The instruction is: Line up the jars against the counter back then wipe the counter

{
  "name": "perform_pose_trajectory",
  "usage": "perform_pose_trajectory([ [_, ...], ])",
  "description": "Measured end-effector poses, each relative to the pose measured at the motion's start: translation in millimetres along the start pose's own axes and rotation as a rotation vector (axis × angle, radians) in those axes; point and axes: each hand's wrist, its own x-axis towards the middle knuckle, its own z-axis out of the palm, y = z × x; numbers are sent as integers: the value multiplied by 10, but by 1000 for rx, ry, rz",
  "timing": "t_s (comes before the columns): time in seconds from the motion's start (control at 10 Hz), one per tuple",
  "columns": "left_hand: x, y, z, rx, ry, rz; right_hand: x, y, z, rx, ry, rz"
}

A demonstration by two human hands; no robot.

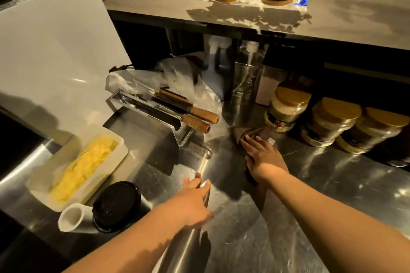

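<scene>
Three plastic jars with gold lids stand in a row at the back right of the steel counter: the left jar, the middle jar, the right jar. My right hand presses flat, fingers spread, on a dark brown cloth just in front of the left jar. My left hand rests on the counter's raised steel edge, fingers curled over it.
A steel knife holder with two wooden-handled knives sits left of the cloth, crumpled plastic bags behind it. A white tray of yellow food, a black-lidded cup and a white roll lie at left. Pump bottles stand behind.
</scene>
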Motion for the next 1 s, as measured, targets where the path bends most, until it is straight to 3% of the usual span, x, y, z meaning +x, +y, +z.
perform_pose_trajectory([
  [0.1, -27, 24, -44, -119, -14, -33, -290, -201, 48, 39, -71, -151],
  [0.2, -43, 70, -56, -241, 21, -68, -835, -335, 151, 124, -30, -323],
  [0.4, -56, 142, 4, -319, 122, -61, -2015, -730, 247, 554, -168, -475],
  [0.5, -91, 127, 59, -304, 232, -74, -2259, -922, 73, 695, -262, -307],
  [0.6, -122, 94, 104, -331, 422, -95, -2318, -923, -167, 758, -68, -169],
  [0.7, -192, 82, 121, -372, 537, -149, -2342, -922, -372, 624, 218, -189],
  [0.8, -244, 111, 116, -369, 567, -149, -2381, -993, -444, 414, 152, -299],
  [0.9, -292, 256, 32, -341, 578, -111, -2412, -987, -440, 422, -146, -344],
  [1.0, -345, 490, -107, -357, 602, -17, -2422, -796, -741, 601, 4, -138],
])
